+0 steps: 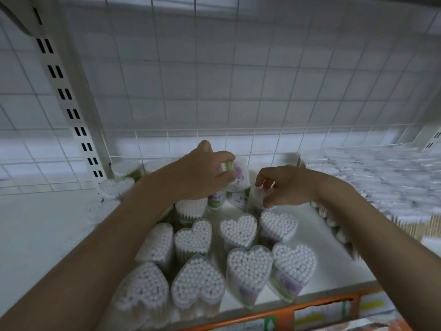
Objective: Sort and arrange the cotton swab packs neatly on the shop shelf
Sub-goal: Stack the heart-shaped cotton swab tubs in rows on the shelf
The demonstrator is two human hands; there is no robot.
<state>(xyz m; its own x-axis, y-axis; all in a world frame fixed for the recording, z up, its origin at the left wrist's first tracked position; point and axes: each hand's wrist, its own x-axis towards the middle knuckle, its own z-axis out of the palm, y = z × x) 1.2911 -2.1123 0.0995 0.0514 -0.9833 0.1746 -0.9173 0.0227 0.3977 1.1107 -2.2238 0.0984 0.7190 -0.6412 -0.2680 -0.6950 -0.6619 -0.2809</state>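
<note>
Heart packs (pixel 239 230) – clear heart-shaped tubs, white swab tips showing, standing upright in loose rows on the shelf (pixel 317 237). Tilted pack (pixel 236 174) – purple-and-green label, leaning at the back. Flat packs (pixel 381 173) lying stacked at right – blurred.
</note>
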